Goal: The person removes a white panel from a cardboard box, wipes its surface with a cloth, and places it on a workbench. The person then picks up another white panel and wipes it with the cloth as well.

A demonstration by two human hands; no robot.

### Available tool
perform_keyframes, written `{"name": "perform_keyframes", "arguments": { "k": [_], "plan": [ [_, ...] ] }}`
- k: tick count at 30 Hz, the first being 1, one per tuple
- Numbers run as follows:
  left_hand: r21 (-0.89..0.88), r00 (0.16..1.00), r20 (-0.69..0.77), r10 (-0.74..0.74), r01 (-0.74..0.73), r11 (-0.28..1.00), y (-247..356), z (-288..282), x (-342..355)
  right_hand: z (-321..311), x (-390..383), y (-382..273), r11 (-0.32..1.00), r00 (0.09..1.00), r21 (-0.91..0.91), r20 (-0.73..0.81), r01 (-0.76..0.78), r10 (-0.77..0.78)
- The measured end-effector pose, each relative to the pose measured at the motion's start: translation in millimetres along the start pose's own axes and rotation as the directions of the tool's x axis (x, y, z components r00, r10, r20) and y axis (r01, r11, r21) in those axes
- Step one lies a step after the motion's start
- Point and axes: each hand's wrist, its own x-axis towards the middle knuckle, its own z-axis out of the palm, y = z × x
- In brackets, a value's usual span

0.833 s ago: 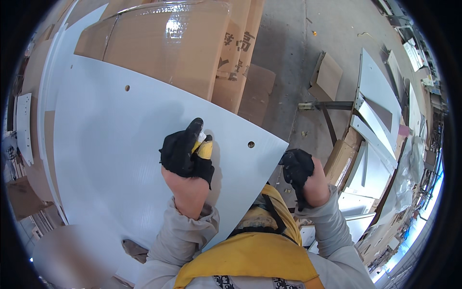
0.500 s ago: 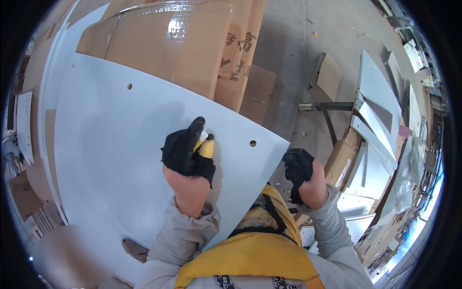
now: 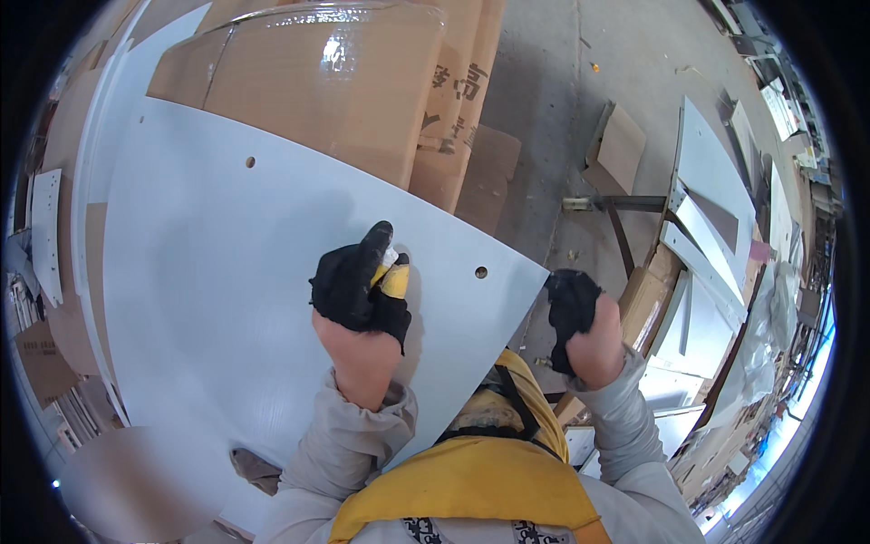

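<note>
A large white panel [image 3: 208, 272] with round holes lies in front of me, spread across the left and middle. Over it is my left hand [image 3: 361, 286] in a black glove, fingers curled closed around a small crumpled white piece [image 3: 390, 257]. Yellow shows at a finger of that hand beside the white piece. My right hand [image 3: 580, 317], also black-gloved, is just off the panel's right corner, its fingers bent closed. The fingertips face away, so what they hold, if anything, is hidden; whether they touch the corner I cannot tell.
Brown cardboard cartons [image 3: 299, 82] wrapped in clear film stand against the panel's far edge. On the right are stacked white boards [image 3: 711, 172], a dark metal bar [image 3: 625, 201] and crumpled clear plastic [image 3: 766, 335]. A grey cloth-like piece [image 3: 256, 471] lies at the near left.
My right hand has shifted slightly to the right, away from the panel's corner. My left hand keeps its closed shape and its place over the panel.
</note>
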Motion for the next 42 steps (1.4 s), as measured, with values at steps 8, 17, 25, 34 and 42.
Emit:
{"name": "perform_keyframes", "arguments": {
  "k": [8, 17, 25, 34, 42],
  "plan": [
    [0.032, 1.000, -0.014, 0.024, -0.024, 0.999, -1.4, 1.9, -1.9, 3.8, 4.4, 4.1, 0.987, 0.992, -0.118, -0.053, 0.107, -0.114],
    [-0.021, 0.997, -0.060, 0.053, -0.055, 0.998, -5.4, 2.7, -2.4, 21.6, -4.6, 43.8, 0.854, 0.888, -0.342, -0.102, 0.393, -0.449],
    [-0.007, 0.901, 0.288, 0.324, -0.337, 0.942, 13.9, 42.0, -10.1, -17.4, -41.7, 66.9, 0.509, 0.938, 0.792, 0.235, -0.337, 0.256],
    [-0.115, 0.640, 0.714, 0.284, -0.293, 0.949, 38.6, -11.5, -132.4, -4.1, -130.0, 82.7, 0.255, 0.903, 0.898, 0.264, -0.358, 0.338],
    [0.328, 0.968, -0.198, -0.156, 0.215, 0.920, 64.9, -121.6, -280.3, 0.5, 0.1, 60.7, 0.900, 0.895, -0.055, 0.150, 0.432, -0.420]
  ]
}}
